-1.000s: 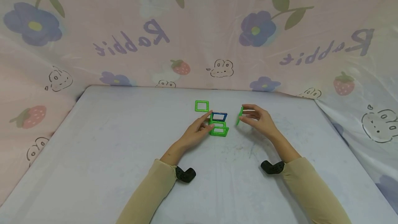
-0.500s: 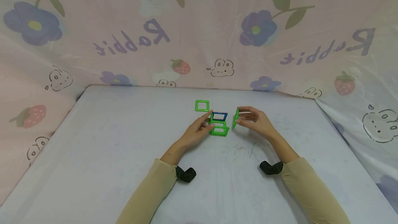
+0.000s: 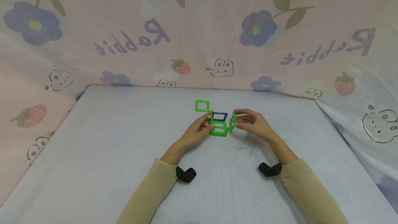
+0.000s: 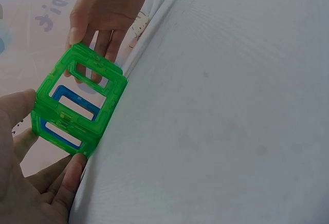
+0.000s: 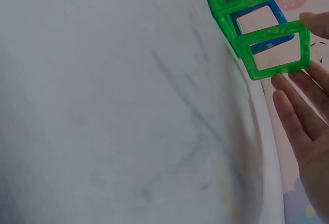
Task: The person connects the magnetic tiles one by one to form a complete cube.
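Observation:
My left hand [image 3: 197, 131] holds the left side of a small open box of magnetic tiles, index finger at the far edge and thumb at the near one. Green square tiles form its base, left wall and front [image 3: 220, 127]; a blue magnetic tile [image 3: 219, 113] stands at the back. With thumb and fingertips, my right hand [image 3: 253, 121] pinches another green magnetic tile [image 5: 252, 62] by opposite edges. That tile is upright at the box's right side; whether it touches the box I cannot tell. The left wrist view shows the green front [image 4: 77, 118] closely.
A loose green square tile [image 3: 196, 105] lies flat behind the box, to its left. Everything rests on a white-covered table [image 3: 124, 120]. A patterned curtain [image 3: 199, 44] hangs around the back and sides.
My right hand has moved left and slightly nearer with its green magnetic tile, bringing it close to the box's right side. The left hand and the box have stayed in place.

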The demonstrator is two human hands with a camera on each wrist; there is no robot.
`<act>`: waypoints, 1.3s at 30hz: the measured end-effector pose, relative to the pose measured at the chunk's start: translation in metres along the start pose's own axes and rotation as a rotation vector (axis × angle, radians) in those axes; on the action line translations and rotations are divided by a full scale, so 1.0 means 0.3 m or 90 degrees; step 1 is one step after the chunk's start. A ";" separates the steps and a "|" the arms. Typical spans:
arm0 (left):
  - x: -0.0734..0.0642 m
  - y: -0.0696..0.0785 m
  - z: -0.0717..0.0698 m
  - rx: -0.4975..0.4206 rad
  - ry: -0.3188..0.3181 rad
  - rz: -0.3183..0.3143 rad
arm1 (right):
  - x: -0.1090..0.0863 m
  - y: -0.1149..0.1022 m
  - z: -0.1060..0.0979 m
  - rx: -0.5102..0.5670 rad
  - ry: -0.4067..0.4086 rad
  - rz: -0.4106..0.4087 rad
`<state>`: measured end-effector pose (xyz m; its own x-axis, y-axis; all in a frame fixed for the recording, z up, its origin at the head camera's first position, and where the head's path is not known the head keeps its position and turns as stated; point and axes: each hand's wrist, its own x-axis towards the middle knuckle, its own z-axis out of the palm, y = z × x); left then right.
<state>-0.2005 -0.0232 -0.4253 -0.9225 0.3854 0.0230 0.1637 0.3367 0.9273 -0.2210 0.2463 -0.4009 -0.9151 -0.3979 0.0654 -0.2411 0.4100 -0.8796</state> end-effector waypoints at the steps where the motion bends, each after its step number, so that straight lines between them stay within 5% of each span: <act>1: 0.000 0.000 0.000 -0.001 -0.001 0.000 | -0.001 0.000 0.002 0.003 -0.002 0.000; 39: 0.005 -0.006 0.002 0.010 -0.004 0.005 | 0.000 0.002 0.037 0.061 -0.053 -0.022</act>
<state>-0.2019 -0.0227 -0.4272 -0.9193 0.3926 0.0276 0.1758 0.3471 0.9212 -0.2177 0.2373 -0.4067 -0.8757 -0.4791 0.0600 -0.2361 0.3164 -0.9188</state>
